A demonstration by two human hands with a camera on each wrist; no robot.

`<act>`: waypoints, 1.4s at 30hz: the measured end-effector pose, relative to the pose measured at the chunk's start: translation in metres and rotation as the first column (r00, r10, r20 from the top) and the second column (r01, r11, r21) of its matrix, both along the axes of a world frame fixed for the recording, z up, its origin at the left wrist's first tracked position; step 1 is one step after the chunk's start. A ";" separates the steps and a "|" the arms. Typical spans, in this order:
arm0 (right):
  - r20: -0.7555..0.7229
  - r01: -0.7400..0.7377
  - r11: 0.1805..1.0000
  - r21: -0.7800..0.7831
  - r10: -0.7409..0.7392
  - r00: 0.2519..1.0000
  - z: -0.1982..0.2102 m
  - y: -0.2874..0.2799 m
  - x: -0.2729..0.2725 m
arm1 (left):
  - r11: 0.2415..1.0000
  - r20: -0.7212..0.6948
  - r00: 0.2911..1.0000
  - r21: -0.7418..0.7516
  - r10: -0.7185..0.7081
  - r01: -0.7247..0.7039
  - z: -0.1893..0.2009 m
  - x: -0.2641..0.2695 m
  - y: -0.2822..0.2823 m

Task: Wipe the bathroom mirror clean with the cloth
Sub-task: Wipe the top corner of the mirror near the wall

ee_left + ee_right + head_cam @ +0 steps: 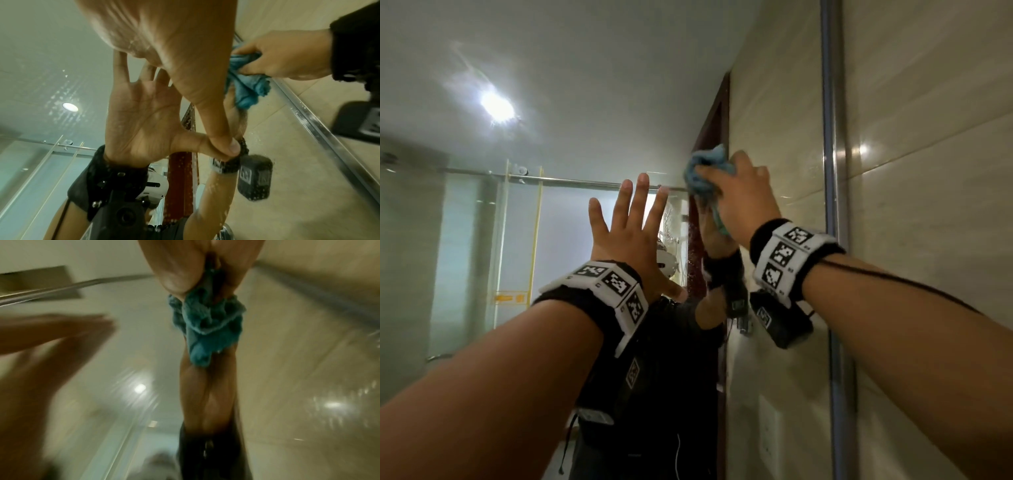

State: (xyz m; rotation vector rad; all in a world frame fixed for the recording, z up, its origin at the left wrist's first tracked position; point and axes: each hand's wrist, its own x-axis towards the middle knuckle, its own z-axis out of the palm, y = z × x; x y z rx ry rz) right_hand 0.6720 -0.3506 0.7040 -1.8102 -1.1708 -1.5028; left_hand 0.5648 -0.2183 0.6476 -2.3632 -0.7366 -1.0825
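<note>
The bathroom mirror (551,85) fills the wall in front of me, with a metal frame edge (832,171) on its right. My right hand (743,192) grips a bunched blue cloth (702,174) and presses it on the glass high up near the right side. In the left wrist view that cloth (248,87) shows crumpled under the right hand's fingers; the right wrist view shows the cloth (207,331) blurred against its reflection. My left hand (630,219) lies flat on the mirror with fingers spread, left of the cloth. Its thumb (224,142) touches the glass.
Beige wall tiles (928,205) run to the right of the mirror frame. The mirror reflects a ceiling lamp (496,106), a glass shower screen with a rail (571,180), a dark red door frame (709,130) and my own body. Water droplets speckle the glass (61,97).
</note>
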 end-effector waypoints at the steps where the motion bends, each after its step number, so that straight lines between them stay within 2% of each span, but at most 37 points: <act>1: -0.067 0.025 0.997 0.073 -0.020 0.998 0.013 -0.008 0.012 | 1.000 0.001 1.000 0.002 -0.005 0.005 0.000 0.000 0.001; 3: -0.214 0.070 0.970 0.234 -0.019 0.977 0.031 -0.027 0.026 | 1.000 0.005 1.000 0.003 -0.013 0.013 -0.001 -0.001 0.001; 5: -0.246 0.052 0.968 0.246 0.011 0.969 0.017 -0.021 0.019 | 1.000 0.010 1.000 0.001 -0.019 0.019 -0.001 -0.001 0.002; 6: -0.224 0.014 0.979 0.204 0.033 0.974 -0.002 -0.012 0.012 | 1.000 0.012 1.000 -0.001 -0.020 0.020 -0.001 -0.001 0.001; 9: -0.017 -0.163 0.987 0.012 0.163 0.986 -0.063 0.009 -0.013 | 1.000 0.006 1.000 -0.004 -0.011 0.011 -0.001 0.000 0.000; 11: -0.008 -0.203 0.975 -0.092 0.204 0.979 -0.065 0.004 -0.011 | 1.000 0.004 1.000 -0.001 0.001 -0.001 -0.001 0.001 -0.001; 13: -0.072 -0.135 0.991 -0.015 0.134 0.988 -0.040 -0.012 0.011 | 1.000 0.009 1.000 -0.002 -0.002 0.002 -0.001 0.001 -0.001; 15: -0.208 -0.036 0.981 0.190 0.076 0.975 -0.014 -0.038 0.039 | 1.000 0.009 1.000 -0.008 -0.012 0.012 -0.001 0.000 0.000; 17: -0.302 0.025 0.937 0.350 0.087 0.949 -0.011 -0.056 0.058 | 1.000 0.006 1.000 -0.015 -0.017 0.018 -0.001 -0.001 0.000; 18: -0.316 0.034 0.930 0.365 0.089 0.945 -0.019 -0.058 0.060 | 1.000 0.002 1.000 -0.018 -0.022 0.022 -0.002 -0.001 0.001; 22: -0.197 -0.015 0.969 0.245 0.065 0.978 -0.065 -0.049 0.047 | 0.999 0.001 0.999 -0.024 -0.035 0.035 0.000 -0.001 0.000; 24: -0.179 -0.023 0.965 0.261 0.072 0.981 -0.055 -0.056 0.053 | 0.999 0.000 0.999 -0.029 -0.035 0.035 0.001 -0.002 0.000; 27: -0.259 0.036 0.937 0.346 0.058 0.964 -0.021 -0.074 0.073 | 0.999 -0.009 0.999 -0.032 -0.038 0.037 0.000 -0.002 0.000; 30: -0.272 0.035 0.907 0.419 0.088 0.958 -0.019 -0.074 0.080 | 0.998 -0.009 0.999 -0.036 -0.045 0.044 0.000 -0.003 0.000; 33: -0.304 0.068 0.913 0.402 0.063 0.951 -0.054 -0.058 0.070 | 0.998 -0.011 0.999 -0.037 -0.046 0.045 -0.001 -0.004 -0.001; 36: -0.205 -0.007 0.976 0.216 0.052 0.977 -0.094 -0.046 0.050 | 0.998 -0.015 0.999 -0.033 -0.045 0.044 0.000 -0.006 -0.003; 38: -0.157 -0.003 0.989 0.145 0.026 0.987 -0.085 -0.054 0.057 | 0.999 -0.016 0.999 -0.028 -0.039 0.038 0.000 -0.006 -0.004; 42: -0.294 0.199 0.909 0.367 -0.089 0.952 -0.040 -0.071 0.086 | 0.999 -0.022 0.999 -0.021 -0.029 0.029 0.000 -0.005 -0.003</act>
